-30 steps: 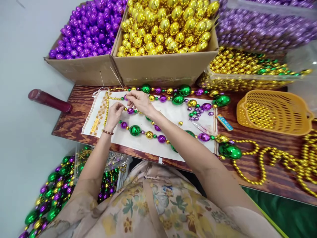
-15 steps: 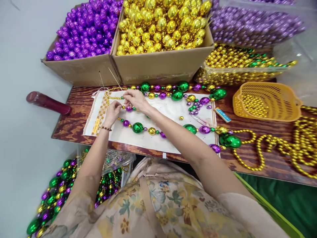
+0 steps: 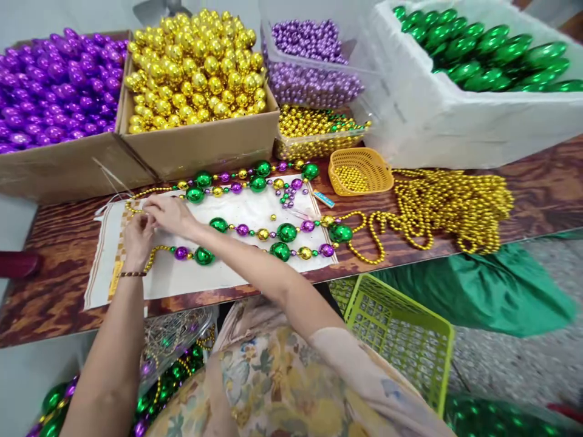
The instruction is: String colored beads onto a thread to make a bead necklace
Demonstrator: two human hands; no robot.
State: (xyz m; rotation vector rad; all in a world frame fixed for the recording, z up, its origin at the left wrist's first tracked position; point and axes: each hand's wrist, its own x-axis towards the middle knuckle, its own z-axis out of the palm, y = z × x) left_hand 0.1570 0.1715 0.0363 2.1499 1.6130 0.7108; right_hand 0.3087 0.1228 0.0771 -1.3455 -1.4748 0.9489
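Leftmost, a purple-bead box (image 3: 50, 79) sits at the table's (image 3: 54, 243) back edge, gold-bead box (image 3: 195, 73) beside it. Left hand (image 3: 136, 233), bracelet on the wrist, fingers pinched narrow on the bead string (image 3: 255, 233) near its gold small-bead end, over the white cloth (image 3: 182, 276). Right hand (image 3: 170, 215) touches the left, fingers also closed on the same string end; what exactly sits between the fingertips cannot be told. String runs rightward across the cloth in loops of green, purple and gold beads. Further right: small yellow basket (image 3: 359, 171) with gold beads, then a gold chain pile (image 3: 455, 203) on bare wood. White bin (image 3: 455, 127) of green beads behind. Green basket (image 3: 401, 340) below the table edge.
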